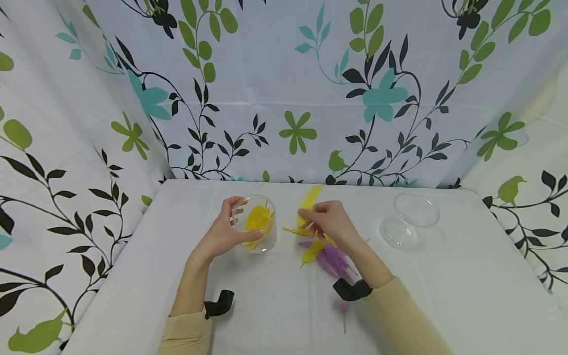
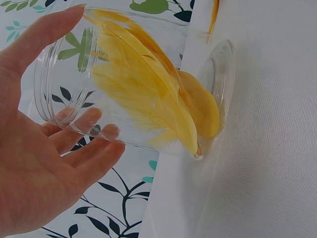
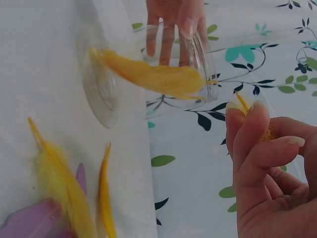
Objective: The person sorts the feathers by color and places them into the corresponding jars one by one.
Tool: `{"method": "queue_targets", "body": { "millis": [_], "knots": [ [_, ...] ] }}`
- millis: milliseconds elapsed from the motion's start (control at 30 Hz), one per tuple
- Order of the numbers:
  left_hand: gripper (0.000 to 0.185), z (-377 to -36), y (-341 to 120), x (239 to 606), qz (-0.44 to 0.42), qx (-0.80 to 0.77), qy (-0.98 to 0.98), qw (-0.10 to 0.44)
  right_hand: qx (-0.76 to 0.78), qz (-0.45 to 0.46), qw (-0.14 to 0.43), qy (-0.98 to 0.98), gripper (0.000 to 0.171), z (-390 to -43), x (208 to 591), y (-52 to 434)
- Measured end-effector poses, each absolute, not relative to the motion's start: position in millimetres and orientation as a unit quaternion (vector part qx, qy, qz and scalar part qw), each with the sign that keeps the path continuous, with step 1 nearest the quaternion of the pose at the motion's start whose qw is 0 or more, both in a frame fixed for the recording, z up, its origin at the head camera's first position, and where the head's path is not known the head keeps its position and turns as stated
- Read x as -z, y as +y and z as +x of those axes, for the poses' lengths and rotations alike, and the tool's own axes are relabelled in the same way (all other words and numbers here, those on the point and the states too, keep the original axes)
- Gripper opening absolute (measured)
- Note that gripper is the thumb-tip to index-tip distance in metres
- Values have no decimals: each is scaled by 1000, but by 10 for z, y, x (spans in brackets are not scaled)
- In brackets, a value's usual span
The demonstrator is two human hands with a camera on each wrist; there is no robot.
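Tabletop (image 1: pixel 275 305): feather (image 1: pixel 308 199) in right hand (image 1: pixel 330 222) seemingly points away.

empty clear jar (image 1: pixel 410 219), floral curtain (image 1: pixel 284 88)

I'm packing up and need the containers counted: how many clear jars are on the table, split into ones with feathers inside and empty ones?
Clear jar holding yellow feathers, gripped by the left hand: 1
Empty clear jar: 1
Total: 2

Jars and feathers counted on the table

Two clear jars (image 1: pixel 259 224) (image 1: pixel 410 219) are standing at 11 and 1 o'clock; yellow feathers (image 1: pixel 310 251) and purple feathers (image 1: pixel 333 260) are overlapping too much to count.
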State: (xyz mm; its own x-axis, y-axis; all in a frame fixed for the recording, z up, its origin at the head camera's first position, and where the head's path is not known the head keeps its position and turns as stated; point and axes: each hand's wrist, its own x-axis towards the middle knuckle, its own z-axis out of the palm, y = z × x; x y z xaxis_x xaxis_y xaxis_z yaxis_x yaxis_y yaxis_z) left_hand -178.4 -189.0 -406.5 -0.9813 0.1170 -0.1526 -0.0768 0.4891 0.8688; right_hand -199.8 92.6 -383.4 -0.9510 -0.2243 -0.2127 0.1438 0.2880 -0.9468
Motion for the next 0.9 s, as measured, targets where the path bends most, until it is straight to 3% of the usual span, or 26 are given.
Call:
{"method": "queue_targets", "body": {
  "millis": [433, 900],
  "knots": [
    [104, -1783, -1885, 4073, 23, -515, 852, 92, 557, -88, 203, 800, 21, -2018, 3584, 573],
    [103, -1776, -1889, 4073, 19, -512, 854, 93, 447, -158, 155, 867, 19, -2196, 3629, 146]
  ]
}}
